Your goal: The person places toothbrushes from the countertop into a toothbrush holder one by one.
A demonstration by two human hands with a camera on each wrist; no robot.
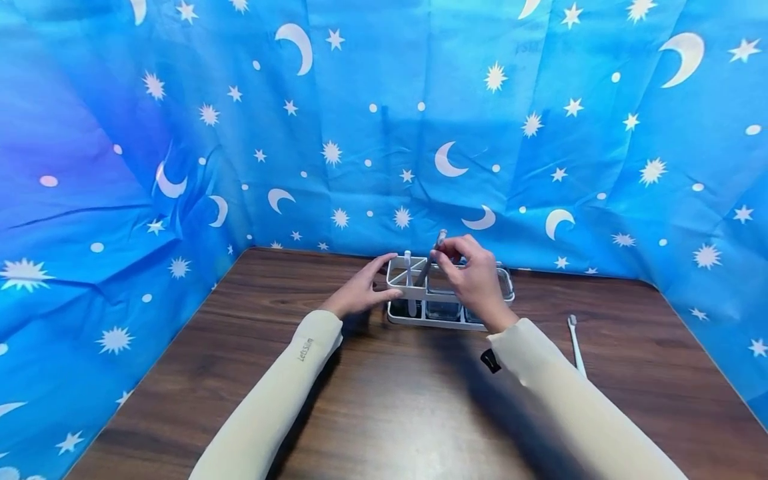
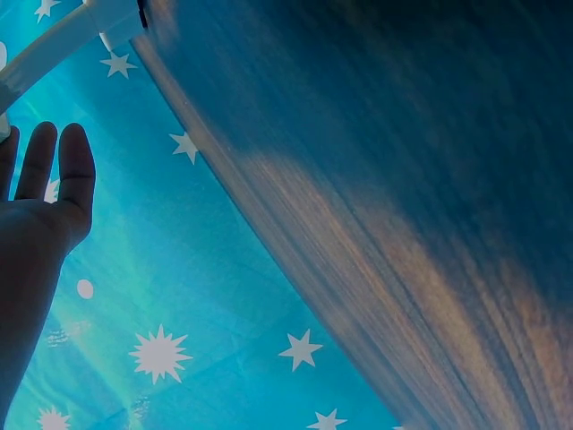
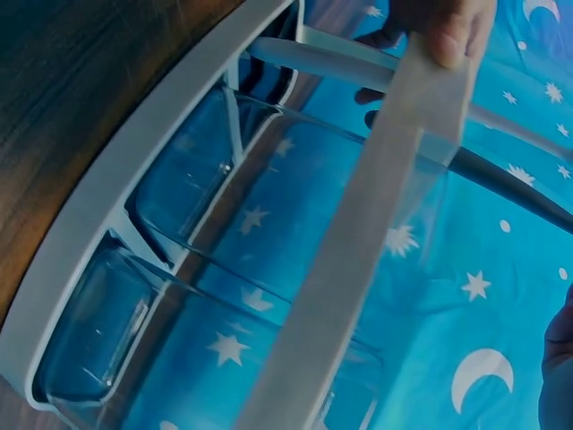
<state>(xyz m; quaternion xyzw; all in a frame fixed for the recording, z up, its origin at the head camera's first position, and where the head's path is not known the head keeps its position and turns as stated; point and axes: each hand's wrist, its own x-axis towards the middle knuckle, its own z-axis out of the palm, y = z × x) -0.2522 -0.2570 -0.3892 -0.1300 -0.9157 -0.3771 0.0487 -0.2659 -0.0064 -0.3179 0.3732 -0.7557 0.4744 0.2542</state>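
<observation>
A white toothbrush holder [image 1: 447,325] with several compartments and clear cups stands near the back edge of the table. My left hand [image 1: 360,290] grips its left end, thumb on the front rail and fingers at the far side. In the left wrist view, fingers [image 2: 76,170] of that hand reach up by the holder's white frame. Over the holder, my right hand [image 1: 471,273] pinches a dark toothbrush [image 3: 510,188] near its top, the lower part slanting down into the left section. Beside it a white toothbrush [image 1: 409,270] stands in a left compartment.
Another white toothbrush [image 1: 576,343] lies on the wooden table [image 1: 390,413], right of the holder. A blue cloth [image 1: 384,133] with moons and stars hangs behind and along the sides. A small black tab [image 1: 490,361] shows by the right cuff.
</observation>
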